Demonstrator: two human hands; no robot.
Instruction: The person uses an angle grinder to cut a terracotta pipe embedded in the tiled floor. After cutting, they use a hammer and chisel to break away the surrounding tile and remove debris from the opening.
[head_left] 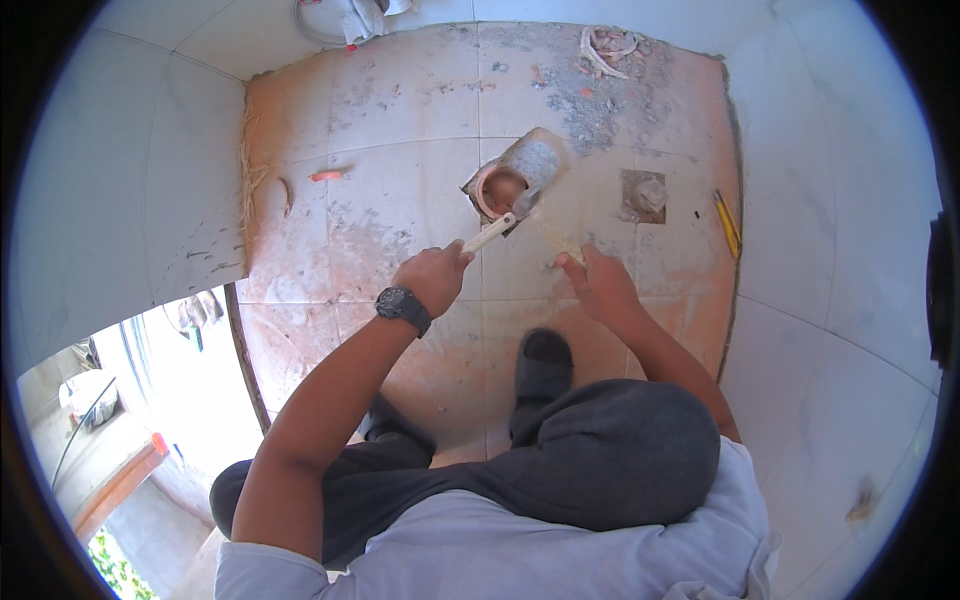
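My left hand, a dark watch on its wrist, is closed around a white-handled tool. The handle's far end shows a small hole and reaches the rim of a round, orange-edged pipe in a broken square cut-out in the tiles. A small grey piece lies against that end; whether it belongs to the tool, I cannot tell. Behind the opening, a speckled whitish cylinder slants to the upper right. My right hand pinches a pale yellowish strip-like thing, blurred, pointing toward the pipe.
Dusty tiles make up the floor. A second square cut-out holds a pale lump. By the right wall lies a yellow utility knife. Rubble and a pale, curled scrap lie at the far right; an orange shard is left.
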